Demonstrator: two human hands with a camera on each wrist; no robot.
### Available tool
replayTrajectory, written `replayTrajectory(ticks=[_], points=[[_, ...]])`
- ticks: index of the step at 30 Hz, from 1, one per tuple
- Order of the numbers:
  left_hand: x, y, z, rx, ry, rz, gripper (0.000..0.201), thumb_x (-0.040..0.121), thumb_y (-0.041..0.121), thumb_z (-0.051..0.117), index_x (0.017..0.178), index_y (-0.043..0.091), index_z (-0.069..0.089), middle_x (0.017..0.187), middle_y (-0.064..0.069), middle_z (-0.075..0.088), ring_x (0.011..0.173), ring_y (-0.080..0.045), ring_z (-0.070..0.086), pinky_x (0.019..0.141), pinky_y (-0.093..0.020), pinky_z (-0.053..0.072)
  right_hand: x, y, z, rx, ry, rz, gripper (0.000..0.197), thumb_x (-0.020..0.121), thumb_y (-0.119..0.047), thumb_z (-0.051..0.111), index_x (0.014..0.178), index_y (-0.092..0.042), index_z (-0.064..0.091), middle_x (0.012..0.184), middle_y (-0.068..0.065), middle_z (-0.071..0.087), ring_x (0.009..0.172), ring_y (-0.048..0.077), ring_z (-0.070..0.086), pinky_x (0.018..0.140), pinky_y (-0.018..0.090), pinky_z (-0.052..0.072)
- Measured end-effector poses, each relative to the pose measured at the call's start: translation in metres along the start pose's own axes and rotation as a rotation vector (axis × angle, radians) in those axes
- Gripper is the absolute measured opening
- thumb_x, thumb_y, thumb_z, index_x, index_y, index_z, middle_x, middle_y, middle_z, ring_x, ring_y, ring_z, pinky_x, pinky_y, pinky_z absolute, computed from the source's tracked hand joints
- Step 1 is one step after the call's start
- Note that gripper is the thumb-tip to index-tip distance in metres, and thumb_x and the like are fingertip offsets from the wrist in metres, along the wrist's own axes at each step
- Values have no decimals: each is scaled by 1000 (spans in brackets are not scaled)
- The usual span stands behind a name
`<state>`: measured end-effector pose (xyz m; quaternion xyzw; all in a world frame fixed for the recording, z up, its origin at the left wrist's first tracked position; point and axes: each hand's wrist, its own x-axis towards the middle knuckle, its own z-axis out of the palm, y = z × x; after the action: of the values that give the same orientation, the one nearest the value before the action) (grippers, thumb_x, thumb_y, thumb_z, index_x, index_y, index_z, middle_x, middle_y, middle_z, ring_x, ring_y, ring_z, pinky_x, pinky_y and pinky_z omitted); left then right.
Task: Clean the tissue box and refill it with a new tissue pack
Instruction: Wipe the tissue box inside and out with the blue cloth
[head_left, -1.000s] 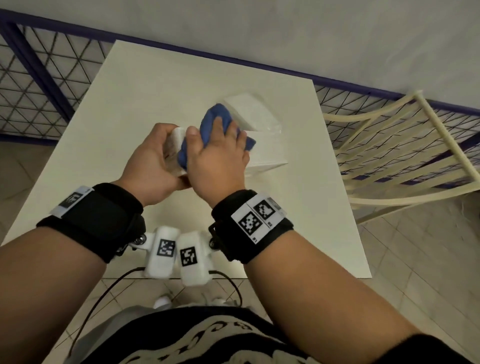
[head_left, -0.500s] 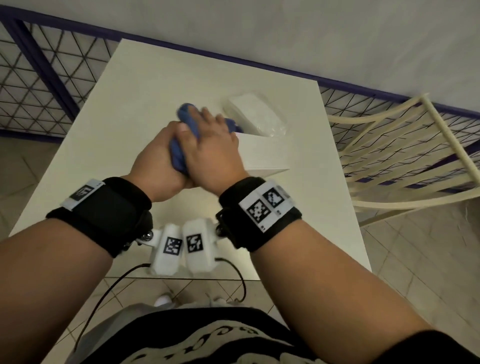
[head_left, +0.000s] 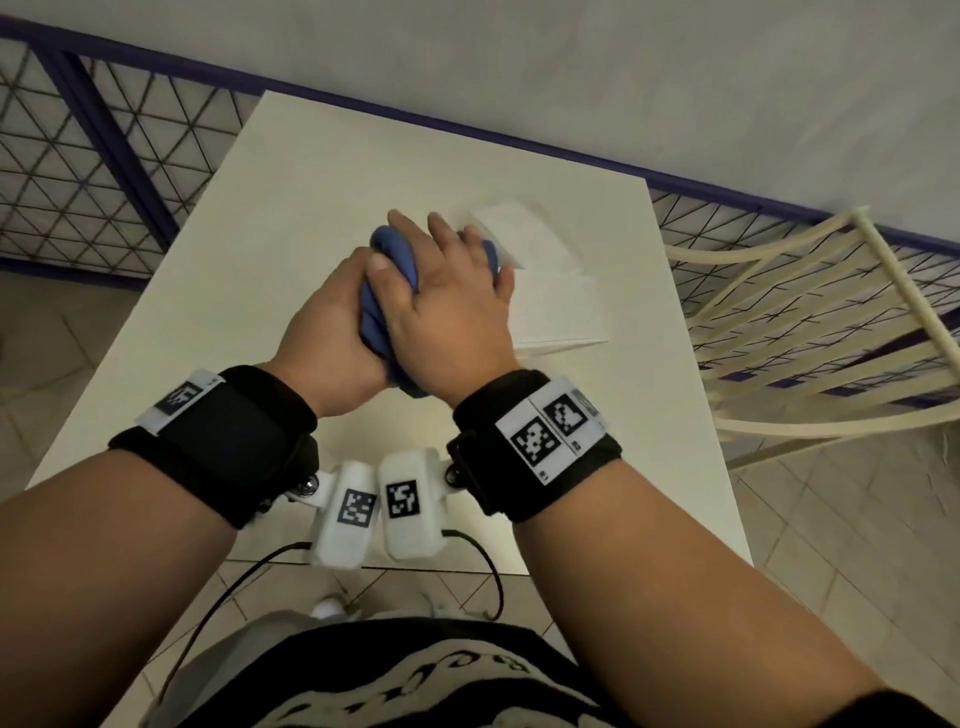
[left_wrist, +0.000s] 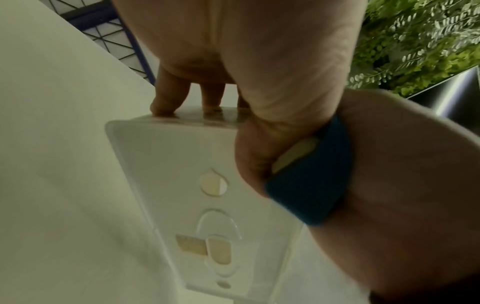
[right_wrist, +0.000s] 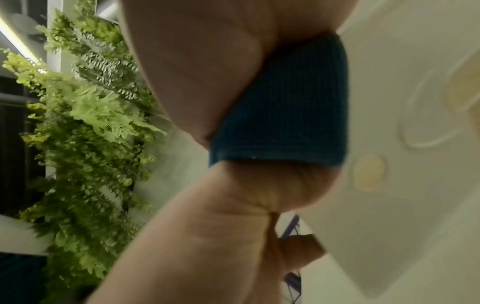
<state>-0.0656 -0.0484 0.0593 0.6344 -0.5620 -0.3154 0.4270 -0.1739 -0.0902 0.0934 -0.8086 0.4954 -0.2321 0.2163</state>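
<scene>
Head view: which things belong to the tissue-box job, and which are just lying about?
Job: box, gripped by the left hand; cloth, held on the box by the right hand; tissue pack behind the box; table under them.
Lying about: chair; mesh fence; plants.

The white plastic tissue box (head_left: 558, 312) shows a plain side upward, and its panel with rounded cut-outs faces the person. A bunched blue cloth (head_left: 397, 260) presses on its left end. The clear-wrapped white tissue pack (head_left: 524, 234) lies flat on the surface (head_left: 311, 182) just behind the box.
</scene>
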Motion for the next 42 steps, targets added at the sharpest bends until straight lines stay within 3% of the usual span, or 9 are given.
replayTrajectory(ticks=[9,15,19,23,26,30,34,37,42], points=[[-16,-5,-21,66,29,2,80,55,14,90,112,39,42,105,24,51,95,19,46,83,-33,50,25,111,-23,46,166,616,48,101,-41,23,136,-15,45,143,10,44,134,29,37,114,52,16],[-2,-5,-9,92,20,-5,67,52,34,75,109,43,41,105,6,59,91,-18,61,74,-33,48,-2,20,14,62,117,123,58,93,-49,25,143,-22,39,152,13,34,143,31,23,118,48,16],[-3,-2,-14,72,11,36,66,55,34,76,110,45,41,106,9,59,94,-16,60,77,-34,49,-12,26,5,121,97,-33,55,93,-51,26,143,-31,38,155,1,32,146,20,17,117,45,4],[-11,-3,-31,66,10,45,82,51,19,92,109,46,40,106,23,52,96,9,51,80,-27,47,-1,97,-14,210,222,311,50,98,-46,31,142,-23,40,153,2,36,143,20,28,120,47,12],[-11,-7,-37,38,-16,74,83,53,9,91,105,48,40,109,20,54,95,17,48,76,-18,44,4,116,-23,370,222,466,50,99,-47,30,135,-16,46,131,4,55,120,18,51,103,25,34],[-11,-19,-43,14,-44,81,88,53,2,90,105,52,40,110,20,55,102,4,51,81,-17,45,17,132,-37,837,29,853,54,81,-61,50,108,-17,67,99,4,69,92,25,67,94,37,49],[-5,-26,-50,35,-129,31,96,58,0,88,117,53,34,125,16,50,119,-9,49,104,-37,43,22,132,-40,996,48,995,25,54,-31,71,75,-19,65,85,4,58,60,18,46,76,33,37],[1,-19,-57,117,-229,-5,123,55,22,92,144,44,10,147,13,29,134,9,26,118,-29,19,26,123,-36,1008,141,1056,28,55,-22,66,83,-15,66,87,6,60,69,20,48,77,34,39],[5,22,-24,830,-134,297,115,58,68,61,151,34,3,161,6,-8,147,-18,-11,110,-65,-13,29,97,-23,936,323,1111,32,57,-28,68,81,-7,71,75,8,72,74,27,68,75,42,58]])
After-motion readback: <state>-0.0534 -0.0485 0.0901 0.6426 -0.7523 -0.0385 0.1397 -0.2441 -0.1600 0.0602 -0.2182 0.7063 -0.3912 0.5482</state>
